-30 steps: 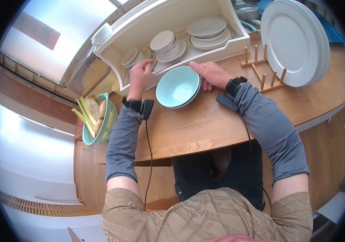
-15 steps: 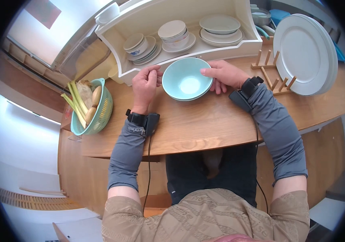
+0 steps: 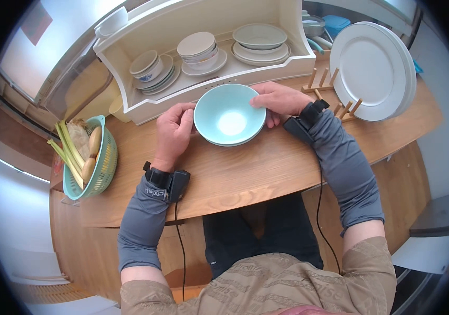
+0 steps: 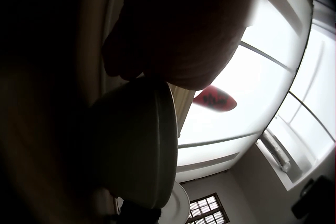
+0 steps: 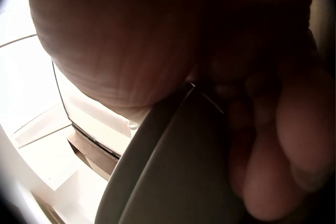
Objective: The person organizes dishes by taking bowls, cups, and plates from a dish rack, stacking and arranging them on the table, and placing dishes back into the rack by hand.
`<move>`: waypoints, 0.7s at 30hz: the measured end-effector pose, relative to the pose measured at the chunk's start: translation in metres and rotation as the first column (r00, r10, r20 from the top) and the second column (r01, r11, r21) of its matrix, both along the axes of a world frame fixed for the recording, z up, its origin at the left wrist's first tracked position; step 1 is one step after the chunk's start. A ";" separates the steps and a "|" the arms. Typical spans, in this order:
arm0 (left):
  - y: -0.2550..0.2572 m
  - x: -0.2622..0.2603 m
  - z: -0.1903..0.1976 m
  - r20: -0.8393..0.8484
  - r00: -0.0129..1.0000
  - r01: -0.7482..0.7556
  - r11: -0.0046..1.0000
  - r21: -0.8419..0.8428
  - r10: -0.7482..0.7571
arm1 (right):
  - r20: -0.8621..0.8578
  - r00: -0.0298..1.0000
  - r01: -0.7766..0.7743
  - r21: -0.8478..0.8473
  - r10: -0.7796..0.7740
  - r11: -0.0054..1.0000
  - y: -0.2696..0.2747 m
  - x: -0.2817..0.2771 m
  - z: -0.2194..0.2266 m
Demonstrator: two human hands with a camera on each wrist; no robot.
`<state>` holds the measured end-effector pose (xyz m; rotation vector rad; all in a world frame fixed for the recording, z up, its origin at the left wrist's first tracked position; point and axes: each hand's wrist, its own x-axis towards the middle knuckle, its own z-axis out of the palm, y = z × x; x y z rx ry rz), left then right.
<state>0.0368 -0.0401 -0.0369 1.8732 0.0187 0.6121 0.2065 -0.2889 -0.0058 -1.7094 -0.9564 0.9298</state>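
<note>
Two light blue bowls [image 3: 227,107], one nested in the other, are held upright over the front part of the wooden table. My right hand [image 3: 281,100] grips them at the right rim, thumb over the inner edge and fingers under the outside. Two bowl walls [image 5: 184,171] show between thumb and fingers in the right wrist view. On the left side, my left hand [image 3: 173,134] holds the rim, its fingers partly hidden behind the bowls. The left wrist view is dark; there the hand [image 4: 178,30] meets the top of the bowl's rim.
A white shelf [image 3: 156,107] behind the bowls carries several stacked bowls and plates. Large white plates [image 3: 366,73] stand upright in a wooden peg rack [image 3: 319,89] at the right. A green basket [image 3: 108,157] with vegetables sits at the left table edge. Cables hang from both wrists.
My left hand has come down from near the shelf to the left rim of the bowls. The right hand has kept its grip on them. The head view has shifted.
</note>
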 end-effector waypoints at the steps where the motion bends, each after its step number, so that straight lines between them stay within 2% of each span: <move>1: 0.001 0.000 -0.001 0.002 1.000 0.000 1.000 -0.002 0.000 | 0.034 0.999 0.039 -0.018 -0.038 0.999 0.000 -0.004 0.005; 3: 0.004 0.001 -0.003 -0.005 1.000 0.004 1.000 -0.005 -0.004 | 0.069 0.995 0.078 -0.035 -0.076 0.996 0.002 -0.005 0.007; 5: 0.005 0.001 -0.004 -0.004 1.000 0.001 1.000 0.002 -0.001 | 0.255 0.958 0.137 -0.004 -0.132 0.991 0.004 -0.002 0.007; 8: 0.005 0.002 -0.005 -0.010 1.000 0.001 1.000 -0.005 -0.001 | 0.301 0.944 0.149 -0.030 -0.133 0.988 0.003 -0.002 0.006; 10: 0.005 0.001 -0.004 -0.018 1.000 0.000 1.000 -0.019 0.000 | 0.302 0.946 0.129 -0.019 -0.118 0.991 0.003 -0.003 0.007; 12: 0.003 0.000 -0.001 -0.005 1.000 -0.010 0.998 0.056 0.010 | 0.305 0.946 0.114 -0.008 -0.106 0.993 0.001 -0.005 0.008; 14: 0.003 0.000 -0.003 -0.008 1.000 0.001 0.999 0.038 -0.001 | 0.250 0.964 0.083 0.053 -0.094 0.995 0.000 -0.005 0.007; 21: 0.000 0.000 -0.003 0.007 1.000 0.028 0.999 0.041 -0.029 | 0.283 0.953 0.113 -0.008 -0.106 0.994 0.000 -0.006 0.007</move>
